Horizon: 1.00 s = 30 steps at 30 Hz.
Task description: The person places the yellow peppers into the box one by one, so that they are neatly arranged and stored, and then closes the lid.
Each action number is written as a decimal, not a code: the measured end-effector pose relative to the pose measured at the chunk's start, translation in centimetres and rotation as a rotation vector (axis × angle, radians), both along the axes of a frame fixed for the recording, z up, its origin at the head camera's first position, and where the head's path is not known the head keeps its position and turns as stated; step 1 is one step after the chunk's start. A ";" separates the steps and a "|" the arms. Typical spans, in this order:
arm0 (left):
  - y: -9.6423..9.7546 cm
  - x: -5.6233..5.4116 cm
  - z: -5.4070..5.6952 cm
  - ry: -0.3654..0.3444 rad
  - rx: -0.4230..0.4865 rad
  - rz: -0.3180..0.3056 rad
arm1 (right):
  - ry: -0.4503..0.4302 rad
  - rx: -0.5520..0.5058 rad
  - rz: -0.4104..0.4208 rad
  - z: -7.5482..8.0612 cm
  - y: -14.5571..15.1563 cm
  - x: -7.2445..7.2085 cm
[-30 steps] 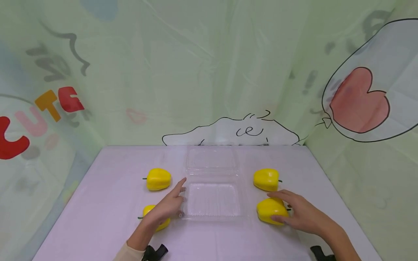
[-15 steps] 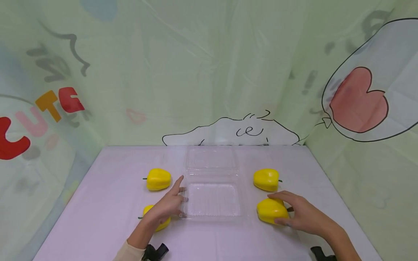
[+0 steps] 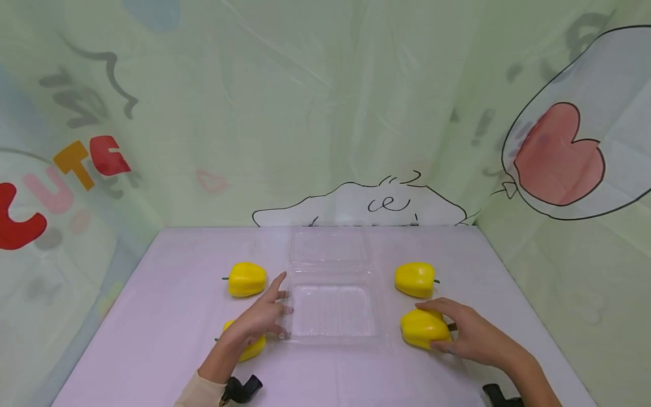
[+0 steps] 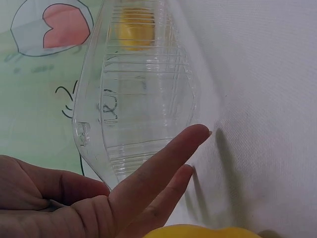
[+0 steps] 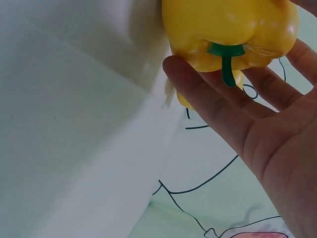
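My right hand (image 3: 470, 332) holds the near right yellow bell pepper (image 3: 423, 328) from its stem side, thumb in front and fingers behind. The right wrist view gives this bell pepper (image 5: 230, 29) close up, its green stem facing the palm. A clear plastic clamshell box (image 3: 333, 311) lies with its lid laid back in the middle of the table. At its left side my left hand (image 3: 261, 319) rests with extended fingers right at the rim. In the left wrist view those fingers (image 4: 158, 163) reach along the box's wall, close over the table.
Another yellow bell pepper (image 3: 414, 280) sits behind the held one. On the left lie a far bell pepper (image 3: 247, 279) and a near bell pepper (image 3: 252, 349), the latter partly hidden by the left wrist. A printed curtain (image 3: 325, 113) encloses the white table (image 3: 152, 316).
The right thumb has closed in against the near right bell pepper, which has barely shifted. My left fingers have spread slightly and moved onto the box's rim.
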<state>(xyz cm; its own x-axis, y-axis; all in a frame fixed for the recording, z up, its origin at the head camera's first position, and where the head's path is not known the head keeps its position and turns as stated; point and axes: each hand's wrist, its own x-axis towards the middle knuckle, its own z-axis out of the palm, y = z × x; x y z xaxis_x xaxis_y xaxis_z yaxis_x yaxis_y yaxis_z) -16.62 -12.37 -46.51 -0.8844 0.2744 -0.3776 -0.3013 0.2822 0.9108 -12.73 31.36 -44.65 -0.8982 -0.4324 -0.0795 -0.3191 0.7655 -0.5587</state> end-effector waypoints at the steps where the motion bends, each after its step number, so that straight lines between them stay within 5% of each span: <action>1: 0.0 0.0 0.0 0.001 -0.001 -0.001 | -0.003 0.001 -0.003 0.0 0.0 0.0; 7: 0.2 0.1 -0.1 -0.002 0.005 0.002 | -0.007 0.000 -0.037 0.2 -0.3 0.0; 30: 0.3 -0.1 -0.5 -0.030 0.028 -0.015 | 0.202 -0.026 0.012 2.0 -1.1 -0.1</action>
